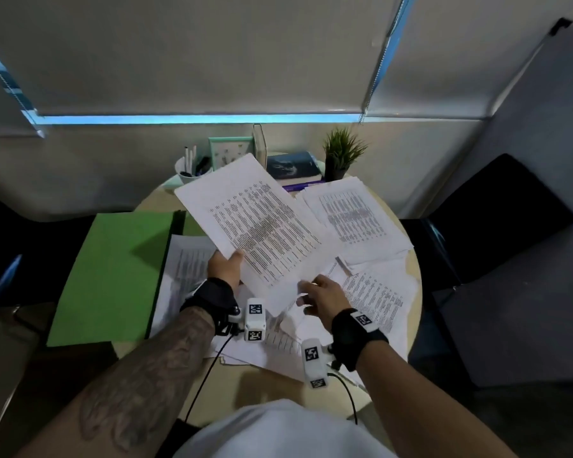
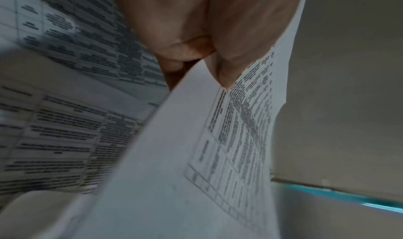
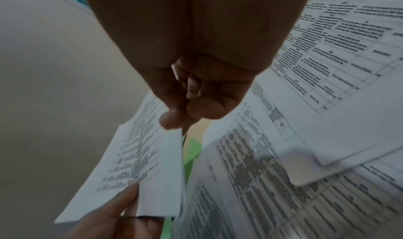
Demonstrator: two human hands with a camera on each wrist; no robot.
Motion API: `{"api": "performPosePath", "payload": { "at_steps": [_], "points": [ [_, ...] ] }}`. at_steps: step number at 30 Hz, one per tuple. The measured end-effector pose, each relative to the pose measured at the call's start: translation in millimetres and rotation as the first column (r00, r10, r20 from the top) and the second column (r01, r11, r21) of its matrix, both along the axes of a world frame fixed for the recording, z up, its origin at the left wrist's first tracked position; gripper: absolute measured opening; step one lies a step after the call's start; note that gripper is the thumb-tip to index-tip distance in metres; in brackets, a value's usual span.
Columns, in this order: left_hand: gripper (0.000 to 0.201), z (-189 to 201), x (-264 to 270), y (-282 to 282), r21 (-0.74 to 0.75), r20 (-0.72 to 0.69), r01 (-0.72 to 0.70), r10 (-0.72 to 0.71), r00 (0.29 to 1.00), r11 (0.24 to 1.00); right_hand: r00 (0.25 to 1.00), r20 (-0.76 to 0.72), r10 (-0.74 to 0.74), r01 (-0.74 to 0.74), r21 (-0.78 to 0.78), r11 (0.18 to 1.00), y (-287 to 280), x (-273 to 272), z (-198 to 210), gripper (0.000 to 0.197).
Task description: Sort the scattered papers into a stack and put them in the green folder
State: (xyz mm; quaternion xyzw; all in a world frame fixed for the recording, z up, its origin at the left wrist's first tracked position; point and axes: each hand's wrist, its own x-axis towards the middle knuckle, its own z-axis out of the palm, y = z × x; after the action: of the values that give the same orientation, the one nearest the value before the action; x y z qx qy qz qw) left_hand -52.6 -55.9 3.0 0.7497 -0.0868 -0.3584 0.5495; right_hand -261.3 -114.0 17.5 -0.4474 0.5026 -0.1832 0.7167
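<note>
My left hand [image 1: 225, 266] [image 2: 218, 70] holds a printed sheet [image 1: 255, 219] [image 2: 174, 156] raised over the round table [image 1: 414, 276], thumb on top of its near left edge. My right hand [image 1: 311, 292] [image 3: 185, 115] is at the sheet's [image 3: 148, 165] near right corner, thumb and fingertips curled and pinching it. The left hand [image 3: 113, 217] shows at the bottom of the right wrist view. The green folder [image 1: 113, 276] [image 3: 191, 153] lies on the left and overhangs the table edge. Loose printed papers [image 1: 371, 292] [image 3: 283, 156] lie scattered under and right of both hands. A rough pile [image 1: 354, 216] sits at the back right.
At the table's far edge stand a white pen cup [image 1: 187, 168], a teal frame [image 1: 230, 152], stacked books [image 1: 295, 168] and a small potted plant [image 1: 341, 153]. A dark chair [image 1: 503, 219] is at the right. Cables hang from both wrist cameras.
</note>
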Motion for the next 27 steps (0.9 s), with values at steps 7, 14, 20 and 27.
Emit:
{"api": "performPosePath", "payload": {
  "at_steps": [7, 14, 20, 27],
  "points": [
    [0.013, -12.9, -38.9, -8.1, 0.129, -0.011, 0.442, -0.444, 0.896, 0.888, 0.911, -0.305, -0.277, 0.228, -0.187, 0.956, -76.8, -49.4, -42.0, 0.017],
    [0.055, -60.8, -45.6, 29.5, 0.727, 0.110, 0.560, -0.873, 0.475, 0.397, 0.790, -0.494, -0.364, 0.255, -0.275, 0.927, -189.6, -87.4, -44.4, 0.013],
    [0.059, -77.1, -50.7, 39.0, 0.759, 0.150, 0.482, -0.838, 0.525, 0.438, 0.773, -0.554, -0.309, 0.179, -0.277, 0.944, -218.8, -98.0, -59.2, 0.056],
    [0.060, -82.8, -52.9, 35.2, 0.787, 0.119, 0.430, -0.793, 0.597, 0.442, 0.500, -0.859, 0.111, -0.775, -0.387, 0.500, -94.8, -121.8, -85.9, 0.051]
  ]
}}
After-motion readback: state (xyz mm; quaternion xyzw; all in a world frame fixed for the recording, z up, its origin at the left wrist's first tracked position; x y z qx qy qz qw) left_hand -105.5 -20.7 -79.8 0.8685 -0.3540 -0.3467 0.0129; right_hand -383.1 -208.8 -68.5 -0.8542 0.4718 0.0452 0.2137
